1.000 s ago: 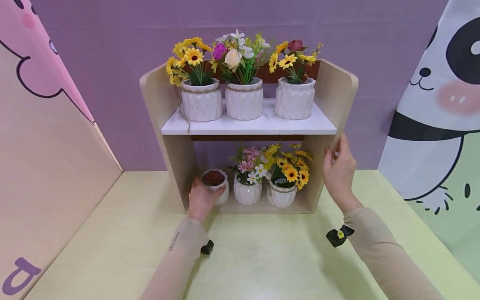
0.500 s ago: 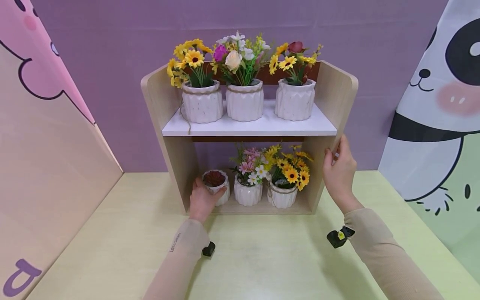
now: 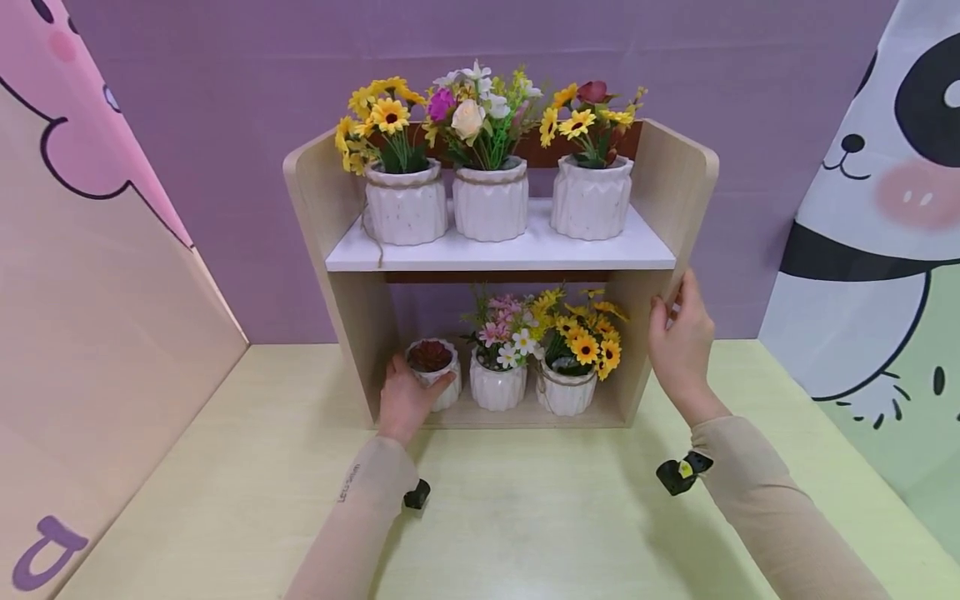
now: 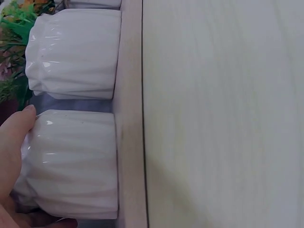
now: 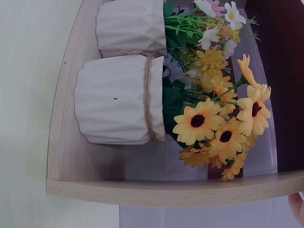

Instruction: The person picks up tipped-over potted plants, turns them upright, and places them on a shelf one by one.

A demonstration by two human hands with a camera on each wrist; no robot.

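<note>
On the lower level of a two-tier wooden shelf (image 3: 501, 265), my left hand (image 3: 403, 398) grips a small white flowerpot (image 4: 76, 164) holding a dark red succulent (image 3: 430, 356). The thumb lies along the pot's right side near the rim, with fingers around its left side. The pot stands upright on the shelf's base. My right hand (image 3: 681, 346) holds the shelf's right side panel (image 3: 636, 346) just below the middle board, thumb at the front edge. In the right wrist view only a bit of that hand (image 5: 298, 209) shows, outside the panel.
Beside the succulent stand a white pot (image 3: 498, 388) of pink and white flowers and a twine-tied pot (image 5: 114, 102) of yellow sunflowers. Three white pots of flowers, including a middle one (image 3: 491, 204), line the upper board. The shelf stands on a pale table (image 3: 517, 517) before a purple backdrop.
</note>
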